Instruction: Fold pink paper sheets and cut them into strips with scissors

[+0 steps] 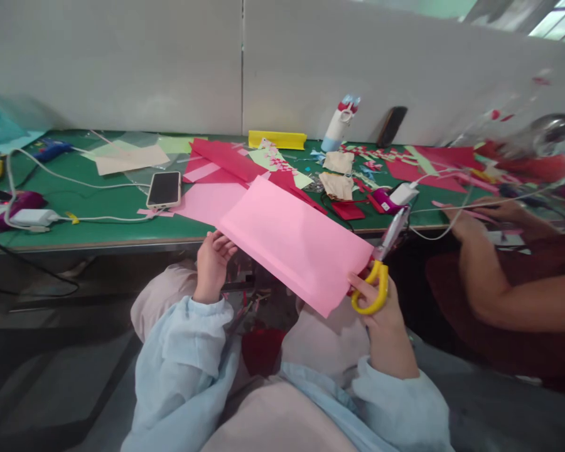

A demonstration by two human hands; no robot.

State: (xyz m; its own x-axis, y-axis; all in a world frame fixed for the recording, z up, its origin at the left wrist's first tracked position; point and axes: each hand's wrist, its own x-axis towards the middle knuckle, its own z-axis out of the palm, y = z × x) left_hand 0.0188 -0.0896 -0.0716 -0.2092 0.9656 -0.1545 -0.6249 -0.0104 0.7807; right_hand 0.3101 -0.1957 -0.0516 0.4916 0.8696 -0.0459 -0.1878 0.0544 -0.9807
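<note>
A pink sheet of paper point(296, 242) is held tilted over my lap and across the table's front edge. At the sheet's left edge, my left hand point(214, 258) grips it with curled fingers; part of the fingers is behind the paper. My right hand point(376, 301) pinches the right corner of the sheet and also holds scissors point(382, 267). The scissors have yellow handles, and their metal blades point up and away from me. Under the sheet's far side, more pink paper point(202, 202) and red paper point(230, 163) lie on the table.
On the green table point(108, 229) are a phone point(164, 189), white cables, and purple-and-white devices point(395, 198). A bottle point(339, 125) and a dark phone point(392, 127) stand near the wall. At right, a co-worker's hands point(480, 216) handle pink strips.
</note>
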